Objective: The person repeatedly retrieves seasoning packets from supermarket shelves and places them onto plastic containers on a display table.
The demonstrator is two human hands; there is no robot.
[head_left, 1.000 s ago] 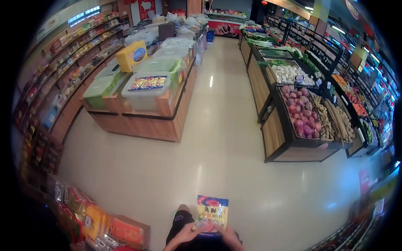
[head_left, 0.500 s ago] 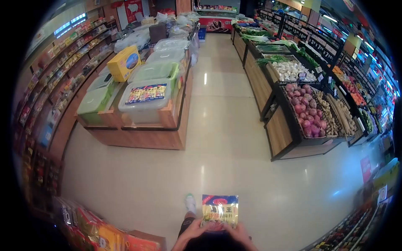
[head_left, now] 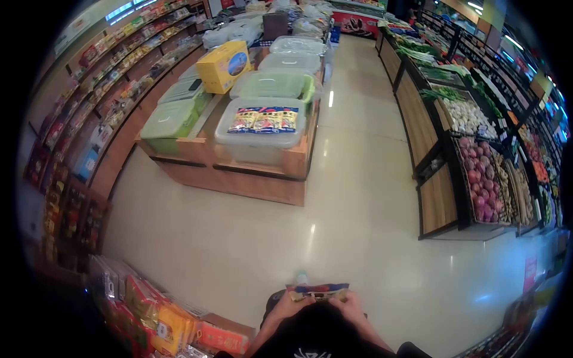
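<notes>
A flat blue-and-yellow seasoning packet (head_left: 322, 287) is held in front of my body at the bottom of the view. It is tilted, so I see mostly its blue upper edge. My left hand (head_left: 292, 304) is closed on its left side, and my right hand (head_left: 351, 305) grips the right side. Both thumbs lie toward the middle of the packet. Its lower part is partly hidden by my hands. Similar packets (head_left: 264, 120) lie in a row on the lid of a clear plastic bin (head_left: 259, 142) ahead.
A wooden display stand (head_left: 256, 190) with lidded bins and a yellow box (head_left: 224, 67) stands ahead left. On the right, a produce stand (head_left: 439, 206) holds red onions (head_left: 480, 179) and garlic (head_left: 468, 118). Shelves (head_left: 125, 89) line the left. Bagged goods (head_left: 173, 328) are near lower left.
My view has turned left, so the stands appear further right. The packet has tipped from facing me to nearly edge-on. Both hands still hold it.
</notes>
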